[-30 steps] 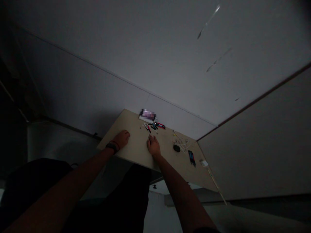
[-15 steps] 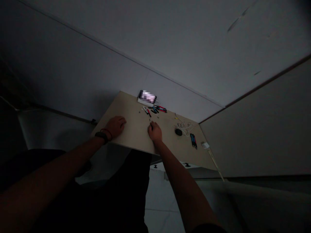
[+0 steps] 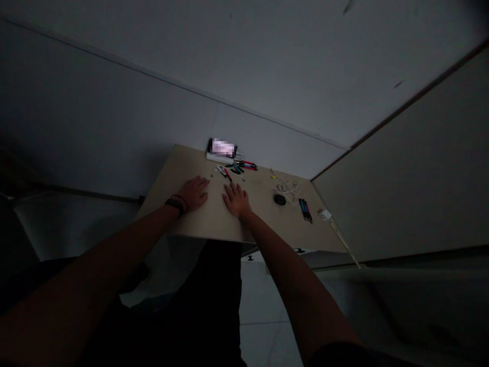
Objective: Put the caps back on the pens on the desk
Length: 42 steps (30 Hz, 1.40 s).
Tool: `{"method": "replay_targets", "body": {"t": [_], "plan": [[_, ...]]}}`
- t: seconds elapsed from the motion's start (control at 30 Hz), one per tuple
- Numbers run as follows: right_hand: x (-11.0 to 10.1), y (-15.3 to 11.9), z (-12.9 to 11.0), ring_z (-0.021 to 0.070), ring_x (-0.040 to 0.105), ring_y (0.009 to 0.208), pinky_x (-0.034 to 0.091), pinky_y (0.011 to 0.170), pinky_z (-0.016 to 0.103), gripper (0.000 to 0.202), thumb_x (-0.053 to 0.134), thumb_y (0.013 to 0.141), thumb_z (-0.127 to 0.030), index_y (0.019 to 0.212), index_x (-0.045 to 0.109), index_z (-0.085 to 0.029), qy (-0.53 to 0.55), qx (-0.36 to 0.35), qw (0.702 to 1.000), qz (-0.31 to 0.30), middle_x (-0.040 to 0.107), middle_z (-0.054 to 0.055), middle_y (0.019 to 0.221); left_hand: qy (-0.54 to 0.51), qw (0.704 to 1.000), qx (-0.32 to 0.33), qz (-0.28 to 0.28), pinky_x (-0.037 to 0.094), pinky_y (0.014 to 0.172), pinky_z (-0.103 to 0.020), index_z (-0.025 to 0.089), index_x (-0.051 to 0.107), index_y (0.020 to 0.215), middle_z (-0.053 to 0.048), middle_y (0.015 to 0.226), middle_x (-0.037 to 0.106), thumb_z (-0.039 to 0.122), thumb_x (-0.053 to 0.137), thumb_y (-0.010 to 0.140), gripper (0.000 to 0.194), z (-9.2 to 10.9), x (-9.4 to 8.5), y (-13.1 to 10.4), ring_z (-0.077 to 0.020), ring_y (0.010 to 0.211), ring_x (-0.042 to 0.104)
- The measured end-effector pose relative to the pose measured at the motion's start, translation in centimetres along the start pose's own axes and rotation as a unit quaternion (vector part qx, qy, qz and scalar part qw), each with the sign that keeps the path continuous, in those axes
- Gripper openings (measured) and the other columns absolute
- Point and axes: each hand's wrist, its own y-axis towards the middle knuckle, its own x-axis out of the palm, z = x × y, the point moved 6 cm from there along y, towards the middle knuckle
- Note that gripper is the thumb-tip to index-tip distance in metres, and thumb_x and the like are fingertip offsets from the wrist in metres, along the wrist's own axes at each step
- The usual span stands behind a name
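My left hand lies on the wooden table with its fingers stretched out and nothing in it. A dark band is around that wrist. My right hand rests flat beside it, fingers spread, also holding nothing. Just beyond its fingertips lie a red pen and a white pen part. Behind them is a loose heap of dark and blue pen parts, with red and blue pens to its right. The dim light hides finer detail.
A lit phone leans on a white box by the wall. To the right are a black rounded object, a tangled white cable, a row of several pens and a white plug-like block near the table's edge.
My right hand has opened from a closed grip around a small dark thing and now lies flat. My left hand has moved right, nearer to it, with fingers stretched further. The view has shifted slightly.
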Motion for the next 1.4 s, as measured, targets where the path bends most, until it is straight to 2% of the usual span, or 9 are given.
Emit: {"method": "replay_targets", "body": {"t": [0.13, 0.23, 0.43, 0.6, 0.73, 0.9, 1.07, 1.3, 1.4], "plan": [[0.0, 1.2, -0.3, 0.0328, 0.019, 0.153, 0.015, 0.119, 0.061, 0.059, 0.033, 0.103, -0.052, 0.156, 0.036, -0.026, 0.009, 0.016, 1.000, -0.004, 0.028, 0.009, 0.166, 0.026, 1.000, 0.001, -0.018, 0.028, 0.119, -0.050, 0.010, 0.047, 0.147, -0.017, 0.156, 0.044, 0.036, 0.049, 0.092, 0.060, 0.4, 1.1, 2.3, -0.0358, 0.149, 0.030], [0.0, 1.6, -0.5, 0.0336, 0.019, 0.153, 0.014, 0.119, 0.062, 0.059, 0.032, 0.103, -0.051, 0.156, 0.036, -0.025, 0.012, 0.021, 1.000, -0.002, 0.028, 0.009, 0.166, 0.041, 0.999, -0.015, -0.030, 0.028, 0.118, -0.051, 0.011, 0.045, 0.148, -0.018, 0.160, 0.038, 0.040, 0.050, 0.093, 0.062, 0.3, 2.0, 3.9, -0.0371, 0.149, 0.029], [-0.2, 1.7, -0.7, 0.0343, 0.019, 0.153, 0.014, 0.119, 0.062, 0.060, 0.035, 0.103, -0.050, 0.156, 0.036, -0.023, 0.003, 0.030, 1.000, -0.005, 0.027, 0.011, 0.166, 0.059, 0.997, -0.027, -0.044, 0.027, 0.116, -0.055, 0.014, 0.047, 0.147, -0.017, 0.160, 0.039, 0.043, 0.047, 0.095, 0.060, 0.4, 3.1, 6.2, -0.0390, 0.148, 0.029], [-0.7, 1.6, -0.9, 0.0326, 0.014, 0.155, 0.015, 0.120, 0.058, 0.065, 0.030, 0.103, -0.053, 0.159, 0.030, -0.021, -0.015, 0.040, 0.999, -0.033, 0.021, 0.011, 0.168, 0.080, 0.994, -0.049, -0.055, 0.028, 0.118, -0.051, 0.014, 0.046, 0.148, -0.014, 0.159, 0.041, 0.041, 0.044, 0.097, 0.058, 0.4, 3.0, 6.3, -0.0354, 0.148, 0.030], [-1.3, 1.2, -1.4, 0.0324, 0.014, 0.155, 0.016, 0.121, 0.055, 0.065, 0.030, 0.103, -0.050, 0.158, 0.030, -0.016, -0.010, 0.059, 0.997, -0.041, 0.022, 0.011, 0.168, 0.083, 0.994, -0.053, -0.055, 0.029, 0.118, -0.048, 0.012, 0.046, 0.147, -0.014, 0.157, 0.045, 0.036, 0.044, 0.096, 0.056, 0.5, 2.6, 6.1, -0.0334, 0.147, 0.034], [-1.7, 0.2, -1.7, 0.0328, 0.023, 0.152, 0.021, 0.120, 0.053, 0.058, 0.031, 0.103, -0.038, 0.152, 0.041, -0.011, 0.009, 0.092, 0.996, -0.003, 0.034, 0.013, 0.163, 0.070, 0.995, -0.073, -0.026, 0.032, 0.116, -0.044, 0.006, 0.044, 0.148, -0.019, 0.151, 0.050, 0.029, 0.046, 0.093, 0.059, 0.2, 2.2, 6.2, -0.0318, 0.142, 0.040], [-2.0, -0.2, -1.5, 0.0349, 0.030, 0.148, 0.026, 0.118, 0.050, 0.051, 0.035, 0.100, -0.027, 0.147, 0.049, -0.011, 0.016, 0.097, 0.995, 0.031, 0.042, 0.011, 0.159, 0.064, 0.993, -0.099, -0.018, 0.033, 0.116, -0.044, 0.001, 0.036, 0.151, -0.022, 0.150, 0.050, 0.028, 0.047, 0.092, 0.066, -0.1, 2.3, 6.3, -0.0326, 0.142, 0.041], [-2.1, 0.8, 0.1, 0.0361, 0.030, 0.146, 0.029, 0.114, 0.052, 0.049, 0.040, 0.098, -0.023, 0.144, 0.053, -0.013, 0.058, 0.135, 0.985, 0.087, 0.049, 0.013, 0.154, 0.083, 0.991, -0.093, -0.038, 0.032, 0.116, -0.047, 0.010, 0.043, 0.149, -0.017, 0.153, 0.048, 0.028, 0.045, 0.094, 0.058, 0.0, 2.6, 6.4, -0.0328, 0.144, 0.039], [-2.2, 1.3, 1.5, 0.0344, 0.040, 0.138, 0.033, 0.112, 0.049, 0.041, 0.043, 0.098, -0.026, 0.132, 0.062, -0.012, 0.090, 0.182, 0.971, 0.129, 0.056, 0.017, 0.145, 0.086, 0.991, -0.093, -0.043, 0.032, 0.117, -0.047, 0.010, 0.041, 0.150, -0.017, 0.153, 0.048, 0.028, 0.044, 0.094, 0.058, 0.1, 2.5, 6.5, -0.0328, 0.145, 0.038]]}}
